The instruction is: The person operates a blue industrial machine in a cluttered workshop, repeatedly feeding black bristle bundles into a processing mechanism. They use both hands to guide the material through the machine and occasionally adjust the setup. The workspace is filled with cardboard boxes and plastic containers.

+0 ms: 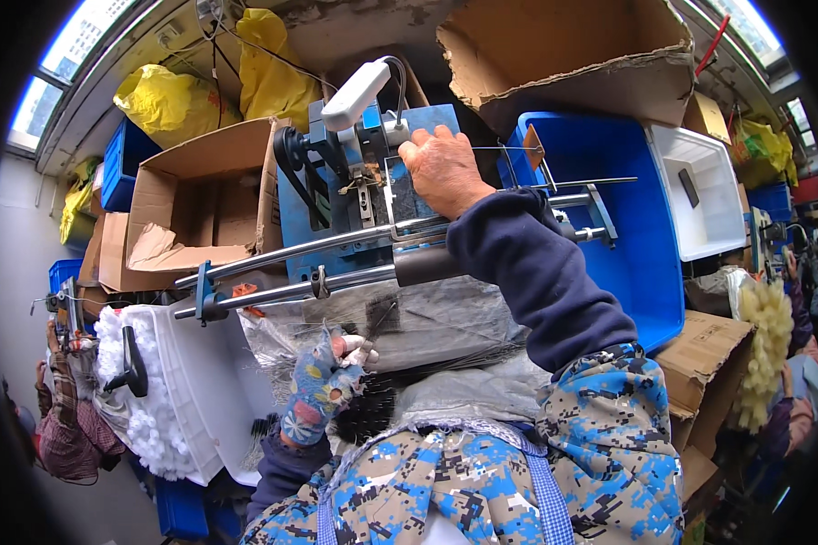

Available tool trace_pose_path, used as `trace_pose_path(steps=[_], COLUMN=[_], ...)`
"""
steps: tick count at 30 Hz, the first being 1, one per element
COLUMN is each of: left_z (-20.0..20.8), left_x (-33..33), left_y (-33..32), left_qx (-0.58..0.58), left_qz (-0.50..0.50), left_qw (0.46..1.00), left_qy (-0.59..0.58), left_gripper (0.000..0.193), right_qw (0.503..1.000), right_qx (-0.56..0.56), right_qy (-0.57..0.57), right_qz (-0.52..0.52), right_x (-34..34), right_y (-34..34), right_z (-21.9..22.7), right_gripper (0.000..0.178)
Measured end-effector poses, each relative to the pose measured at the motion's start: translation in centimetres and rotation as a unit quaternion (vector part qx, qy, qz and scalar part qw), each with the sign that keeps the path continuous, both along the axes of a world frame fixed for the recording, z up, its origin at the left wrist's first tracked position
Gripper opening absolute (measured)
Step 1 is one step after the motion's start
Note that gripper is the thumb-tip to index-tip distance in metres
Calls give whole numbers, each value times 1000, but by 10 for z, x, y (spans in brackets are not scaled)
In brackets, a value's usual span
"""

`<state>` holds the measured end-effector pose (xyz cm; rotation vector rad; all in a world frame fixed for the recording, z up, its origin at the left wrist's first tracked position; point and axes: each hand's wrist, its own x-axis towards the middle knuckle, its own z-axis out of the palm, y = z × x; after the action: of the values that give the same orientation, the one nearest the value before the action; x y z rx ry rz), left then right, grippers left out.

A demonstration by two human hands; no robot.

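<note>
My right hand point(445, 171) is bare and closed, its fingers curled down at the right side of the blue machine point(300, 213). Whatever it grips is hidden under the fingers. A bent metal wire frame point(392, 195) stands just left of it. Two steel guide rods point(273, 295) cross in front of the machine. Below them, my left hand point(321, 386) wears a blue floral glove, with white-covered fingertips pinched together. What lies between those tips is too small to tell. Black bristles point(368, 413) show beside and below this hand, over a grey plastic sheet point(454, 318).
A blue tub point(636, 282) and a white tray point(704, 195) stand right. Cardboard boxes point(200, 177) sit left, behind and lower right. At left, a white bin point(195, 363) adjoins white tufts point(154, 436). Other people point(77, 436) work at both sides.
</note>
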<state>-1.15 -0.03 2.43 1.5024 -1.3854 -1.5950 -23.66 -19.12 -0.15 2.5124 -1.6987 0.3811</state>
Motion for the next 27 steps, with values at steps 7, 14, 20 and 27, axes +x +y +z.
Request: trace_pose_path(steps=[7,14,20,27], left_z=[4,-3,-14,-7], left_x=[-2,-3,1,-3], left_y=[-1,2,4,2], left_qx=[14,-7,-7,-39], left_qz=[7,-2,-9,-27], left_qw=[1000,1000,1000,999], left_qy=[-16,-20,-3,-9], left_gripper=[12,11,18,13], right_qw=[1000,999,991,993], right_qx=[13,-5,49,73], right_qy=[-11,-43,-126,-78], right_qz=[-16,12,14,-49], right_x=[2,-1,-2,-8], right_y=[1,0,-10,-3], right_z=[0,-5,-14,-2], right_gripper=[14,12,16,23])
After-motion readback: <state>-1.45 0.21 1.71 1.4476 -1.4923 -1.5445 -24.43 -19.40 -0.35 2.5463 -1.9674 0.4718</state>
